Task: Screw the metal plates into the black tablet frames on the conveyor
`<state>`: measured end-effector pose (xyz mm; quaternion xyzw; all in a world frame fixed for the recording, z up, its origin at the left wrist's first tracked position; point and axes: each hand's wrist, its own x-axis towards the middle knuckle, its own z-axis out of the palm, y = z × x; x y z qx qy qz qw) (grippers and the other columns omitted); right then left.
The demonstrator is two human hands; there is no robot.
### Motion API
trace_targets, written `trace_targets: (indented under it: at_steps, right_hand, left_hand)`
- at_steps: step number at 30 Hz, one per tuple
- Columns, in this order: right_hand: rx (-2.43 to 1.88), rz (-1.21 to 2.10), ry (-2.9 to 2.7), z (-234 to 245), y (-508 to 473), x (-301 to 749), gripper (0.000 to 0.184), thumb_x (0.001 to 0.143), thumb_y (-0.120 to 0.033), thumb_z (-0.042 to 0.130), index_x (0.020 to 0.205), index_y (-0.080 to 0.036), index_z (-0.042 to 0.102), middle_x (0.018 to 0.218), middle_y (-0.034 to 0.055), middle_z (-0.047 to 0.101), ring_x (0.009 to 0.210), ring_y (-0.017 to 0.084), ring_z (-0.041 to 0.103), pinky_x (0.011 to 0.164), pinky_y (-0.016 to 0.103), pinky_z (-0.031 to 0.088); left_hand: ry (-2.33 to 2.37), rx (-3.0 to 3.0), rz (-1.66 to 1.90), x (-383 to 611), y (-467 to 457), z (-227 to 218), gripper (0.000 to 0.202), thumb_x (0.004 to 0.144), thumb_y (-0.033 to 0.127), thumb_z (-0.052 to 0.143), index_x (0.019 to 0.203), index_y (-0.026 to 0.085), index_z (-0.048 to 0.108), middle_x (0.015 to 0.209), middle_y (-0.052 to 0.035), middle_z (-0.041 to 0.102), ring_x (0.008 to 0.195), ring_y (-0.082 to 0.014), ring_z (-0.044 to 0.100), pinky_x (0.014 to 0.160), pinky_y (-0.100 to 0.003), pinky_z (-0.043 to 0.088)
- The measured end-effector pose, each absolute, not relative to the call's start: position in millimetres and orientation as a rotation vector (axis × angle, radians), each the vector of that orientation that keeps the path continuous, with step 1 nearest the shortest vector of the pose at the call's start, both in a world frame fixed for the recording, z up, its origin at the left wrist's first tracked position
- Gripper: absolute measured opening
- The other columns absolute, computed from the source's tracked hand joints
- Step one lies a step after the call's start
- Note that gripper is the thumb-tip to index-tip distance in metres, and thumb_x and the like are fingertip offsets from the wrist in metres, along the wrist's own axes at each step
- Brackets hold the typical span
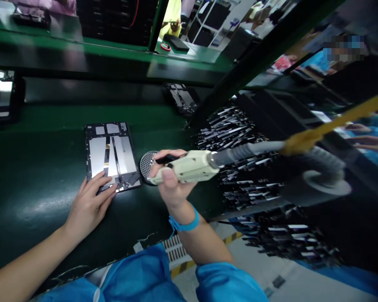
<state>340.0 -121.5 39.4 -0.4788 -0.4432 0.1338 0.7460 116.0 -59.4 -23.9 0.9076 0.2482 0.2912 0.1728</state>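
Observation:
A tablet (122,151) with its inside exposed lies flat on the green bench, showing pale panels, ribbon cables and a dark frame. My left hand (90,201) rests on its lower left edge, fingers stretched out over the frame. To the right, my right hand (173,180) is closed around a cream electric screwdriver (197,166), thumb on top. Its grey cord leads off to the right. The tool's front end is over a round metal plate full of small holes (147,161) beside the tablet; its tip is hidden by my fingers and the body.
Another opened tablet (182,98) lies at the back, near a dark slanted post (214,92). A device (0,94) stands at the far left. Rows of blurred dark and silver strips (233,126) fill the right side, under a yellow strap (349,119). Other people work beyond the bench.

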Motion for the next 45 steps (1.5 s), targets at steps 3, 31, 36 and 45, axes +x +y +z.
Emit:
trace_targets:
  at_steps: [3,31,36,45]
  right_hand:
    - [-1.131,0.227,-0.928,34,-131,359,0.032,0.091,-0.045,0.071,0.114,-0.028,0.055,0.098,0.0015,0.071,0.052,0.011,0.063,0.049,0.027,0.056]
    - [-1.117,0.316,-0.905,15,-133,362,0.028,0.089,-0.029,0.074,0.113,-0.025,0.059,0.093,-0.0001,0.071,0.055,0.011,0.065,0.053,0.026,0.056]
    - [-1.147,0.281,-0.879,17,-132,360,0.028,0.088,-0.030,0.073,0.111,-0.024,0.058,0.094,0.0002,0.072,0.053,0.011,0.065,0.052,0.026,0.056]
    - [-1.119,0.205,-0.873,29,-131,363,0.024,0.089,-0.027,0.069,0.111,-0.024,0.059,0.092,-0.0005,0.070,0.052,0.011,0.065,0.053,0.028,0.055]
  left_hand:
    - [0.712,2.572,0.810,116,-61,-22,0.024,0.102,0.023,0.059,0.122,0.027,0.073,0.132,-0.0116,0.070,0.136,-0.0364,0.059,0.107,-0.068,0.050]
    - [0.715,2.600,0.768,117,-62,-20,0.025,0.105,0.023,0.055,0.123,0.024,0.073,0.133,-0.0116,0.070,0.137,-0.0356,0.058,0.106,-0.070,0.050]
    - [0.727,2.606,0.745,117,-62,-25,0.026,0.104,0.022,0.055,0.123,0.026,0.073,0.135,-0.0094,0.069,0.139,-0.0337,0.056,0.108,-0.070,0.048]
    - [0.738,2.594,0.774,119,-62,-28,0.026,0.104,0.023,0.054,0.123,0.027,0.071,0.135,-0.0080,0.069,0.139,-0.0326,0.056,0.109,-0.066,0.049]
